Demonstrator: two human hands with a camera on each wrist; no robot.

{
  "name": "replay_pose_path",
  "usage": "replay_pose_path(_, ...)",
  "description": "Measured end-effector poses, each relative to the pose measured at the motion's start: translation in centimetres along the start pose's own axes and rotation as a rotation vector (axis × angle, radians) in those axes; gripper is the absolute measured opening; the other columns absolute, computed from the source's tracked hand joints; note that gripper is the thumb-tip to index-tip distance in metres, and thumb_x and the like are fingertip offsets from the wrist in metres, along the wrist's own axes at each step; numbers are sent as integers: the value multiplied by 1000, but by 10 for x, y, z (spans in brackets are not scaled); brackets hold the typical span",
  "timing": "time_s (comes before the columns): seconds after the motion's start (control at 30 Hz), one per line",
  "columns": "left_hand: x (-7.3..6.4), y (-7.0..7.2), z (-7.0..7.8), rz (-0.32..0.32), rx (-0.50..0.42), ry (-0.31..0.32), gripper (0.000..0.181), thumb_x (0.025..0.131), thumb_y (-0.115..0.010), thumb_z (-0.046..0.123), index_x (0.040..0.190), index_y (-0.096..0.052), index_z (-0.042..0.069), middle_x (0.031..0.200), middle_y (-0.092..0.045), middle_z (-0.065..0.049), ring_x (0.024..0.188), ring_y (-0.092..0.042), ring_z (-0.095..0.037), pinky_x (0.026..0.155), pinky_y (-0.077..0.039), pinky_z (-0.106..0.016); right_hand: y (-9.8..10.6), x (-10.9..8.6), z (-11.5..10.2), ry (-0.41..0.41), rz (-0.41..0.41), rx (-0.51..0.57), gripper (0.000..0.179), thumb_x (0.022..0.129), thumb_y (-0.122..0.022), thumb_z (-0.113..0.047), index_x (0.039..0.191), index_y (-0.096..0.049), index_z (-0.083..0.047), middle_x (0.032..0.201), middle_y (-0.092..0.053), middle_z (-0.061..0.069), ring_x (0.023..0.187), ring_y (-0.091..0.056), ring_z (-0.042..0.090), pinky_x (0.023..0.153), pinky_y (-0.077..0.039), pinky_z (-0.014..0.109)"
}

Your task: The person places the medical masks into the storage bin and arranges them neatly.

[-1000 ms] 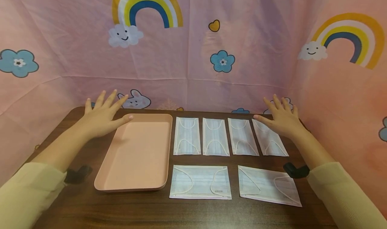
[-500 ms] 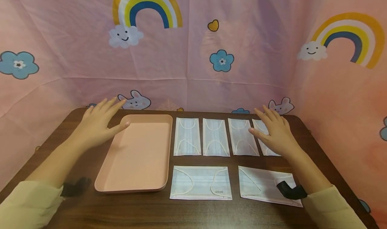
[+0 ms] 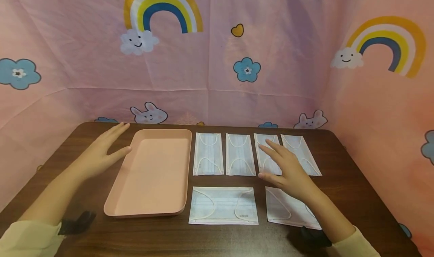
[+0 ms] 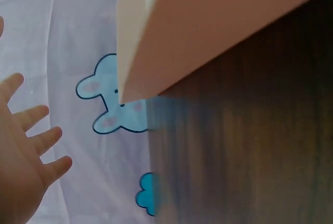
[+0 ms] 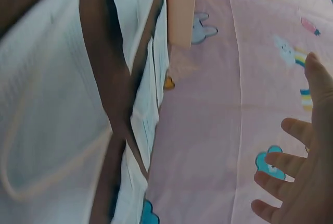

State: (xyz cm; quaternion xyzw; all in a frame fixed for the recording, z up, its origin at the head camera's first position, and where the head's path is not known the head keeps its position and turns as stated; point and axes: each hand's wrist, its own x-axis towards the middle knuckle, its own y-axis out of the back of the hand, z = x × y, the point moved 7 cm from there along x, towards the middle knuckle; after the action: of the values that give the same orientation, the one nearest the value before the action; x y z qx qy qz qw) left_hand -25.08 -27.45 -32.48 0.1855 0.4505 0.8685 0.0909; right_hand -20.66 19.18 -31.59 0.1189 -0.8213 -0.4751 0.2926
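Note:
My left hand (image 3: 98,155) hovers at the left side of a shallow pink tray (image 3: 154,174), fingers extended and nothing in them. In the left wrist view its spread fingers show beside the tray's wall (image 4: 208,21). My right hand (image 3: 288,170) is over the masks on the right, fingers loosely stretched, holding nothing. Beneath it lie a lengthwise face mask (image 3: 268,164) in the back row and a sideways face mask (image 3: 281,210) in front, partly hidden by the hand and forearm. Another sideways face mask (image 3: 223,206) lies in front of the back row.
The back row also has upright-lying masks (image 3: 208,153), (image 3: 240,155) and one at the right (image 3: 300,153). All rest on a dark wooden table (image 3: 217,242). A pink patterned cloth (image 3: 210,61) rises behind and at the sides.
Both hands have come down and nearer; the right also moved left, from over the far-right mask toward the middle of the right-hand masks. The left drew back from over the tray's edge.

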Motion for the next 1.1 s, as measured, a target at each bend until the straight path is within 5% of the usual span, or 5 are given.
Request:
replay_pose_path(0.47,-16,-16,-35,-28,-176,113,63,102,-47,28,155,-14,25,155,-15,-23,134,-11,-55,92,-13,-78,-48,-10,-21,-2,-122,192,75,79,-77,-36,144,-44,-21,146,-41,6,132,-37,29,100,-35,55)
replay_pose_path(0.83,-25,-40,-54,-44,-401,58,56,104,-39,17,153,-16,6,149,-23,-30,130,-20,-56,92,-18,-75,-78,-18,-25,9,-230,263,68,82,-75,-37,141,-48,-18,141,-47,-3,130,-42,19,101,-37,47)
replay_pose_path(0.93,-27,-45,-57,-43,-397,61,53,104,-38,18,153,-19,6,148,-27,-28,132,-33,-37,106,-28,-48,-87,-22,-23,-14,-262,286,68,81,-75,-35,141,-49,-19,142,-46,-6,131,-40,16,103,-35,45)
replay_pose_path(1.03,-29,-50,-59,-38,-392,81,52,104,-38,20,152,-23,7,148,-30,-25,127,-39,-14,96,-32,-20,-94,-25,-22,-2,-268,279,67,81,-74,-37,141,-49,-18,142,-46,-4,131,-40,18,104,-34,45)
replay_pose_path(1.1,-30,-54,-60,-38,-429,98,52,104,-39,21,152,-24,8,150,-27,-25,131,-34,-15,103,-30,-26,-97,-27,-22,12,-263,277,67,81,-74,-37,140,-49,-16,141,-48,-1,131,-40,21,104,-34,47)
